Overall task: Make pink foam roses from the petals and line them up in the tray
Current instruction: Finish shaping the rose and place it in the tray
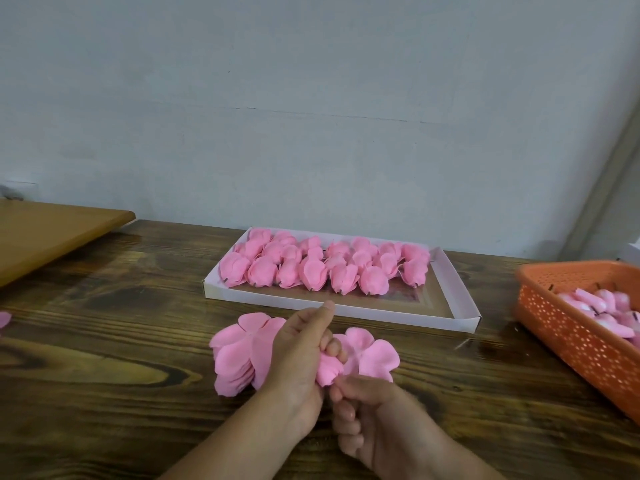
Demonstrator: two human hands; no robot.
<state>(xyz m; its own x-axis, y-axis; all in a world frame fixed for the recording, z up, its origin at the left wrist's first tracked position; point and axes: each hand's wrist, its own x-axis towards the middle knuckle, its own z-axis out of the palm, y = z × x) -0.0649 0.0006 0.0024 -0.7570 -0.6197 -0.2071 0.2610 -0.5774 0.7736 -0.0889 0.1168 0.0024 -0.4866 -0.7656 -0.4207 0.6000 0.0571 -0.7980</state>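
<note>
Between the 2 hands, near the front of the wooden table (104, 393), a pink petal piece (372, 353) is being worked. The left hand (304, 355) has its fingers curled round a thick stack of petal pieces (235, 358), thumb raised toward the tray, with 1 fingertip pressing on the pink foam at the middle. The right hand (374, 420) sits just below, fingers curled inward and thumb tip touching the lower edge of the foam; what it pinches there is hidden, though it seems closed on the base of the forming rose.

By my judgement the step in hand is peeling 1 flower-shaped piece off the stack and gathering it round a centre. The next move calls for a gentle wrap and a steady pinch at the base, since the foam looks thin, soft and easily creased.

Farther out, the white tray (464, 306) holds finished roses (311, 265) in about 3 rows filling its far part, with the near strip bare, so the task looks well over halfway. An orange basket (568, 337) at the right edge holds more pink pieces, blurred.
</note>
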